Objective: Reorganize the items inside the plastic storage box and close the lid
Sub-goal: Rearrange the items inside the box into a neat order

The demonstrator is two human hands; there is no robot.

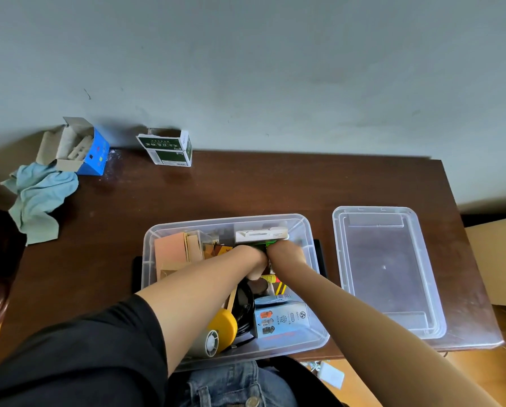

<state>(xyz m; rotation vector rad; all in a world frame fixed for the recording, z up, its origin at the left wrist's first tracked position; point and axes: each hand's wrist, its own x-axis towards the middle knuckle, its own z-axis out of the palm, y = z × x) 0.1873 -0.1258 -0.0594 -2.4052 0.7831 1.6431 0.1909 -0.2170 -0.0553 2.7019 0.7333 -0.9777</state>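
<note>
Overhead, head view: clear storage box (310, 292) at 6 o'clock on the table (245, 189); both hands inside it, left hand (250, 255) and right hand (287, 254) side by side over a green item (260, 246); grip cannot be told; lid (422, 324) at 3 o'clock, beside box.

The box (310, 289) and its lid (422, 324) are clear, smooth plastic with a soft sheen. The bench (245, 186) is dark brown wood, polished and faintly glossy. The rag (40, 198) is soft, crumpled, matt cloth. The blue carton (94, 152) and green carton (169, 151) are printed cardboard with raw grey-brown insides. The wall (275, 69) is matt, scuffed paint.
</note>
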